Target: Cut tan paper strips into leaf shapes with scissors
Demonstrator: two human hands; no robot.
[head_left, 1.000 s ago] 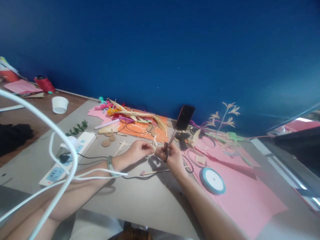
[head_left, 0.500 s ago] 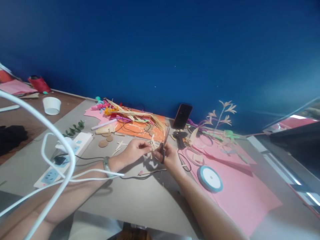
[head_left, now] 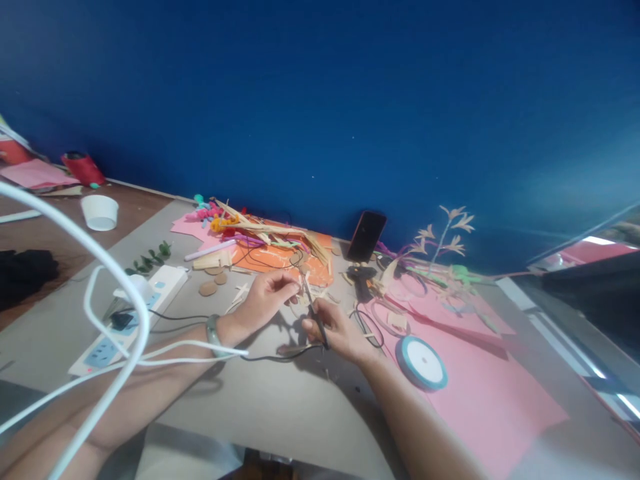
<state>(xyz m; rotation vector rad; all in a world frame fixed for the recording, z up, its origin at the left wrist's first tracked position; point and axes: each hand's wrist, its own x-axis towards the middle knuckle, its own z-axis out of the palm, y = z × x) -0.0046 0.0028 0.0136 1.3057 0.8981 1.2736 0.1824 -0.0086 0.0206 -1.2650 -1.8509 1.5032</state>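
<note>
My right hand [head_left: 340, 328] is closed around a pair of scissors [head_left: 317, 316], their blades pointing up and away toward my left fingertips. My left hand [head_left: 267, 297], with a bangle on its wrist, pinches a small pale straw-coloured strip [head_left: 300, 288] close to the blades. The fingers partly cover this strip, and its full shape is hard to make out. More pale scraps lie on the grey table [head_left: 300, 407] just behind the hands. A black glue gun [head_left: 362, 280] rests beyond my right hand, in front of a leaning phone [head_left: 367, 236].
A white power strip [head_left: 173, 288] and looping white cable [head_left: 120, 267] lie at left, the cable crossing over my left forearm. Pink paper [head_left: 490, 400] and a teal-rimmed spool [head_left: 424, 363] are at right. Straw strips [head_left: 280, 230] sit on orange card at the back; a white cup [head_left: 100, 213] stands far left.
The scissors have swung from upright to tilting left, toward my left hand. My right hand has dropped slightly toward me. The pale strips between the hands are now more hidden.
</note>
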